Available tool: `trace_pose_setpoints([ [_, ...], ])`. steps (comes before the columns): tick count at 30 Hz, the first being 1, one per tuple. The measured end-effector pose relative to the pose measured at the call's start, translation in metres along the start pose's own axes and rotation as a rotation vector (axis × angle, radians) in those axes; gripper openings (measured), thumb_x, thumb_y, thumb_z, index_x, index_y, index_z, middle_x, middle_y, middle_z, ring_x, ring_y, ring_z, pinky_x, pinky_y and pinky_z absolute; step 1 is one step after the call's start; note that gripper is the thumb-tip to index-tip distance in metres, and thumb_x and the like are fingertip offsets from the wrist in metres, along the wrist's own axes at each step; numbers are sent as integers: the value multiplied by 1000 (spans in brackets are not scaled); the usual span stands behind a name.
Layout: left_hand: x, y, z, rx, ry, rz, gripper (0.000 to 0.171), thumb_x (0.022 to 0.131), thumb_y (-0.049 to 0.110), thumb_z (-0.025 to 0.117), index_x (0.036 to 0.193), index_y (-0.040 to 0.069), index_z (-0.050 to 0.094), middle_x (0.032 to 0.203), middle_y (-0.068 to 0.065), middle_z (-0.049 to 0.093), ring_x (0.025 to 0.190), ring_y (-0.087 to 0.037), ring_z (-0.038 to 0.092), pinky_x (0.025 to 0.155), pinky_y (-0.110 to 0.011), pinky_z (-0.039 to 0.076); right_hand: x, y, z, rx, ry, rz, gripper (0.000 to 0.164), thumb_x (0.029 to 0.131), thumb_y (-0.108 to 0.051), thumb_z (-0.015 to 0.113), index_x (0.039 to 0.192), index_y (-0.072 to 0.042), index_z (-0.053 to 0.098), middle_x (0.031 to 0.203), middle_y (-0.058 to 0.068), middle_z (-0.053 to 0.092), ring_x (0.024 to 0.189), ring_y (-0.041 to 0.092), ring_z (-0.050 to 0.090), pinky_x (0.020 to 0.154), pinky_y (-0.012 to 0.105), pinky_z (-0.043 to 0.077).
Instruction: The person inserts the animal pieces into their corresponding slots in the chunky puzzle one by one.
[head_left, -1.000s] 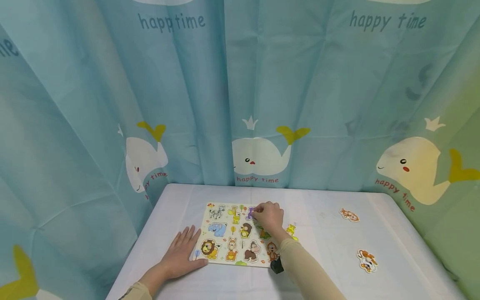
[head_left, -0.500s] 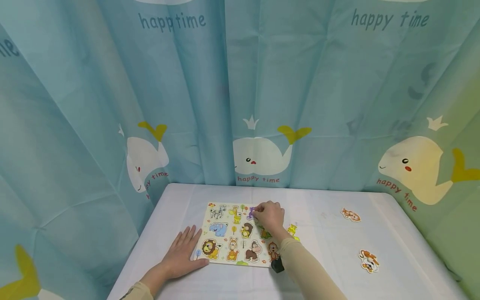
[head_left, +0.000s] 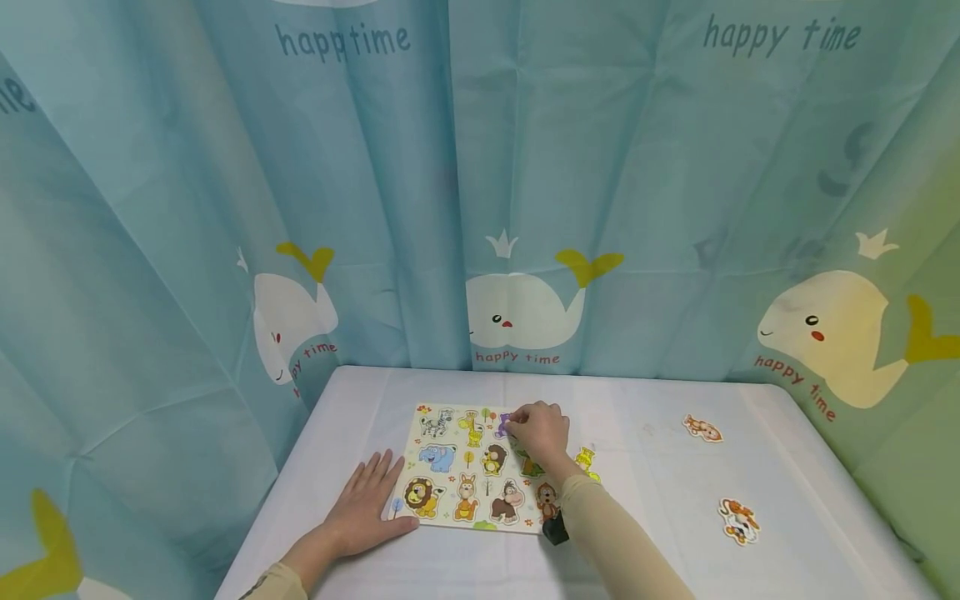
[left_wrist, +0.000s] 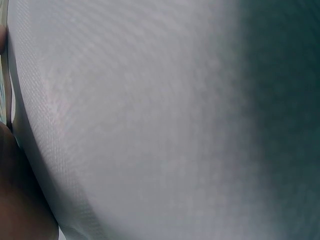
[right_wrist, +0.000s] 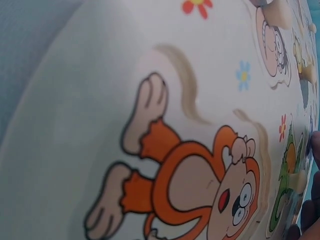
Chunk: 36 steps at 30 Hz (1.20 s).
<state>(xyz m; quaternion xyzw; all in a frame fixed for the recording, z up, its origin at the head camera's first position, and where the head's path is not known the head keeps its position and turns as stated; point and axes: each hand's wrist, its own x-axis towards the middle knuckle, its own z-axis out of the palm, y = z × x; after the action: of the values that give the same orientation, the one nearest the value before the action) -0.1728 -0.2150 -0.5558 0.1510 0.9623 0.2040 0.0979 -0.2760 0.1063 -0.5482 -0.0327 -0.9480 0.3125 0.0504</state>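
Observation:
A wooden animal puzzle board point(head_left: 480, 417) lies on the table, with several animal pieces such as the elephant point(head_left: 437, 457) and lion point(head_left: 422, 497) in its rows. My right hand point(head_left: 542, 432) pinches a purple animal puzzle piece point(head_left: 503, 424) at the board's top right, its fingers covering part of it. In the right wrist view, the right fingers point(right_wrist: 315, 200) show at the right edge, beyond a green piece point(right_wrist: 285, 185) and the monkey picture point(right_wrist: 185, 185) in its recess. My left hand point(head_left: 366, 510) rests with straight, spread fingers along the board's left edge.
A yellow piece point(head_left: 586, 462) lies just right of the board, beside my right forearm. Farther right on the white table point(head_left: 645, 508) are an orange-brown piece point(head_left: 702, 428) and an orange-and-white piece point(head_left: 738, 522). A blue curtain point(head_left: 397, 167) hangs behind the table.

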Motion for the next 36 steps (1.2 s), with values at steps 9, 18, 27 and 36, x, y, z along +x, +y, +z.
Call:
trace_pose_setpoints([
  [9, 0, -1, 1, -11, 17, 12, 106, 85, 69, 66, 161, 4, 30, 168, -19, 19, 156, -39, 9, 124, -58, 6, -1, -1, -1, -23, -4, 12, 16, 87, -32, 83, 81, -19, 77, 82, -4, 59, 87, 24, 47, 88, 49, 38],
  [18, 0, -1, 0, -12, 6, 7, 107, 85, 71, 65, 161, 5, 29, 169, -18, 18, 156, -38, 8, 125, -57, 5, -1, -4, -2, -32, -7, 29, 16, 87, -33, 83, 83, -18, 78, 83, -3, 60, 89, 25, 48, 88, 48, 38],
  [27, 1, -5, 4, -11, 27, 11, 109, 84, 72, 66, 161, 5, 29, 169, -18, 19, 156, -38, 9, 124, -57, 6, -2, -3, -2, -62, 9, -6, 17, 86, -32, 83, 78, -19, 76, 79, -4, 58, 85, 23, 46, 85, 47, 38],
  [36, 0, -5, 5, -28, 51, 43, 108, 84, 70, 66, 160, 2, 31, 167, -22, 20, 155, -41, 11, 123, -60, 7, -3, -2, -3, -57, -3, -26, 15, 87, -32, 82, 86, -17, 79, 81, -4, 59, 86, 23, 46, 83, 47, 39],
])
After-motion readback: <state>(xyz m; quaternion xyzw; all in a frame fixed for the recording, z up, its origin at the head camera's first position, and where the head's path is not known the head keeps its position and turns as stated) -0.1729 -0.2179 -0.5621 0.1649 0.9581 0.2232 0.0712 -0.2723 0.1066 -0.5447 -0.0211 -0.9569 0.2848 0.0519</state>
